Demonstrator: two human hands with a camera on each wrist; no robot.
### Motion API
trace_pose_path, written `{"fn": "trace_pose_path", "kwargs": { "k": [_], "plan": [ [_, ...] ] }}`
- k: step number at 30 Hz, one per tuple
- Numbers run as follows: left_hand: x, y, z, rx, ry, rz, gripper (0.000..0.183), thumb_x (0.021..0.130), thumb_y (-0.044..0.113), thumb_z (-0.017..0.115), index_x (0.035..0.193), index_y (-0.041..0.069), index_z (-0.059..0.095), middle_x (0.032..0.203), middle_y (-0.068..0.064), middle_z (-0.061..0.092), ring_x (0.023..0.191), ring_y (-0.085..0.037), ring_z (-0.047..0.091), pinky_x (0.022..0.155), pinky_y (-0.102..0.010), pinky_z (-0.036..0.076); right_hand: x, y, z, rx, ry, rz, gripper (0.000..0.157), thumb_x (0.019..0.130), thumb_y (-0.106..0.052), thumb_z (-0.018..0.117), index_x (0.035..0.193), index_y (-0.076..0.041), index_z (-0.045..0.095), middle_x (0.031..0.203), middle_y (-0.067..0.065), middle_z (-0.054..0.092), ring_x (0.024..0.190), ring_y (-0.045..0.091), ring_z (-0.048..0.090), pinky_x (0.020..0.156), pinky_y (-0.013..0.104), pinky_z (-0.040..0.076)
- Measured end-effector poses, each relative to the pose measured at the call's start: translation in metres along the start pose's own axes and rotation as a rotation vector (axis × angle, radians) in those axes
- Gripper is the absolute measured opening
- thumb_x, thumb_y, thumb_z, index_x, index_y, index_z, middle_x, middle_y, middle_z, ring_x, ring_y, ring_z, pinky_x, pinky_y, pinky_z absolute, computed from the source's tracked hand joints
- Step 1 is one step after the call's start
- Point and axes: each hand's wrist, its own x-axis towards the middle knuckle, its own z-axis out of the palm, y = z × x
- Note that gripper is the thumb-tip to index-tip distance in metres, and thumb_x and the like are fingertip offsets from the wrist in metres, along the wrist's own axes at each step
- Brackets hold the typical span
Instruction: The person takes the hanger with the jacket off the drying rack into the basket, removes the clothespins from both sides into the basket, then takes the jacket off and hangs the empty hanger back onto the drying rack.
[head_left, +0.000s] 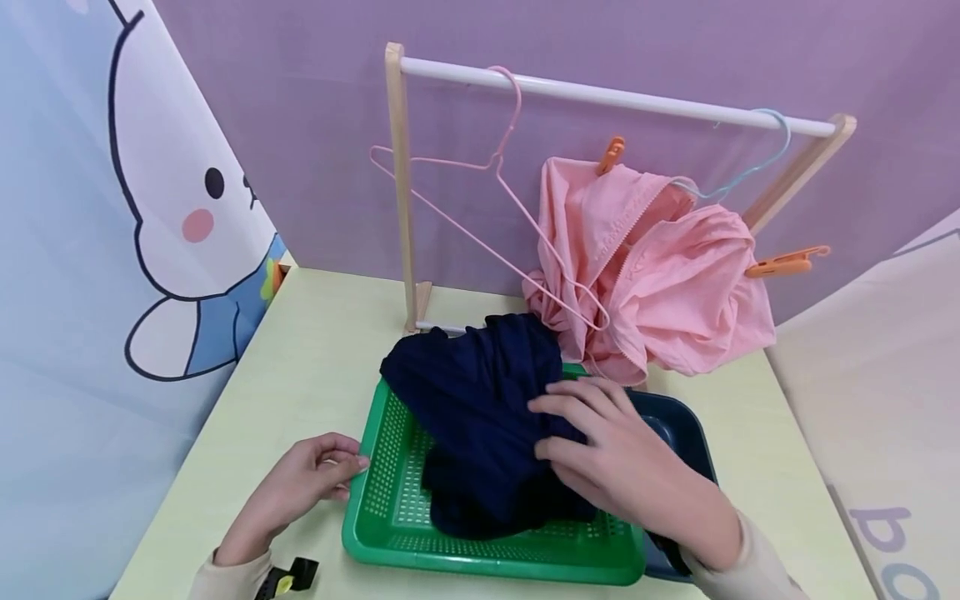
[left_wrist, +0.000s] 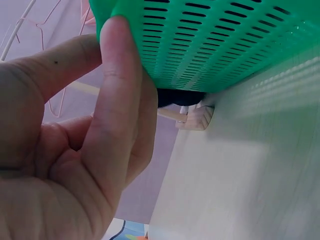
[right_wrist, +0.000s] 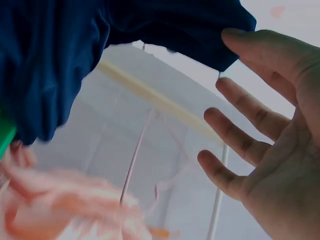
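A crumpled navy garment lies in a green perforated basket, its upper part hanging over the far rim. At the basket's left side my left hand pinches the rim between thumb and finger; the left wrist view shows the thumb on the green edge. My right hand reaches over the garment's right side. In the right wrist view its thumb and forefinger pinch a corner of the navy cloth, while the other fingers spread loosely apart.
Behind the basket stands a rack with a white rail. On it hang a bare pink hanger and a blue hanger bearing a pink zipped jacket with orange clips. A dark basin sits partly beneath the basket.
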Motion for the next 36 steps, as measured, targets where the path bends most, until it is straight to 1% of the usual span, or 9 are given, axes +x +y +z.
{"fn": "trace_pose_path", "kwargs": {
  "k": [2,6,10,17,20,23,28,31,36],
  "plan": [
    [0.0,0.0,0.0,0.003,-0.001,-0.005,0.046,0.096,0.024,0.071,0.121,-0.011,0.055,0.095,-0.012,0.066,0.083,-0.026,0.066,0.069,-0.039,0.06,-0.013,-0.003,-0.006,0.018,0.03,0.024,0.034,0.108,-0.027,0.041,0.094,-0.021,0.072,0.128,0.007,0.06,0.12,0.035,0.052,0.099,0.051,0.037],
    [-0.001,0.0,-0.001,0.006,0.0,-0.01,0.046,0.096,0.024,0.07,0.122,-0.011,0.055,0.096,-0.013,0.066,0.083,-0.026,0.066,0.069,-0.039,0.06,-0.038,-0.003,-0.018,0.022,0.058,0.086,0.034,0.108,-0.032,0.042,0.091,-0.024,0.071,0.126,0.007,0.06,0.118,0.037,0.052,0.098,0.047,0.034],
    [0.0,-0.002,-0.001,0.003,0.001,-0.011,0.047,0.096,0.024,0.07,0.122,-0.011,0.054,0.096,-0.013,0.065,0.084,-0.026,0.066,0.069,-0.039,0.06,-0.063,-0.001,-0.027,0.029,0.048,0.136,0.032,0.107,-0.036,0.044,0.093,-0.028,0.071,0.127,0.008,0.059,0.118,0.037,0.051,0.098,0.043,0.032],
    [-0.001,-0.001,-0.002,0.002,0.002,0.003,0.047,0.096,0.023,0.071,0.121,-0.012,0.054,0.095,-0.013,0.066,0.083,-0.027,0.066,0.069,-0.04,0.061,-0.097,0.003,-0.028,0.032,-0.1,0.29,0.035,0.106,-0.049,0.037,0.095,-0.04,0.069,0.134,0.002,0.054,0.125,0.028,0.046,0.088,0.048,0.036],
    [-0.001,-0.001,-0.001,0.001,0.003,0.001,0.047,0.095,0.024,0.071,0.121,-0.012,0.054,0.095,-0.013,0.066,0.083,-0.027,0.066,0.07,-0.04,0.061,-0.104,0.007,-0.022,0.02,-0.126,0.313,0.037,0.105,-0.051,0.034,0.095,-0.042,0.068,0.133,0.002,0.055,0.123,0.028,0.047,0.083,0.051,0.039],
    [-0.001,-0.001,-0.001,-0.001,-0.001,0.001,0.047,0.096,0.024,0.071,0.121,-0.012,0.054,0.095,-0.013,0.066,0.083,-0.027,0.066,0.069,-0.04,0.061,-0.108,0.011,-0.015,0.03,-0.144,0.316,0.036,0.104,-0.053,0.035,0.097,-0.043,0.069,0.131,0.001,0.056,0.121,0.028,0.049,0.082,0.054,0.042],
    [0.0,-0.001,-0.001,-0.003,-0.009,0.013,0.047,0.096,0.023,0.07,0.121,-0.013,0.054,0.095,-0.013,0.066,0.083,-0.027,0.066,0.069,-0.04,0.061,-0.104,0.017,-0.007,0.022,-0.119,0.293,0.039,0.104,-0.052,0.037,0.101,-0.037,0.073,0.13,0.002,0.058,0.119,0.029,0.051,0.088,0.054,0.041],
    [0.0,0.0,-0.001,-0.005,-0.014,0.017,0.046,0.096,0.023,0.07,0.121,-0.013,0.054,0.095,-0.013,0.066,0.083,-0.027,0.066,0.069,-0.04,0.061,-0.097,0.022,-0.004,0.001,-0.104,0.303,0.045,0.105,-0.053,0.036,0.101,-0.031,0.075,0.128,0.004,0.059,0.118,0.03,0.051,0.09,0.054,0.041],
    [0.0,0.0,0.0,-0.007,-0.019,0.014,0.046,0.096,0.023,0.07,0.121,-0.013,0.054,0.095,-0.013,0.066,0.084,-0.027,0.066,0.07,-0.041,0.061,-0.075,0.034,0.007,-0.014,-0.055,0.277,0.038,0.105,-0.047,0.044,0.107,-0.025,0.075,0.127,0.006,0.059,0.117,0.033,0.053,0.086,0.057,0.045]
  ]
}}
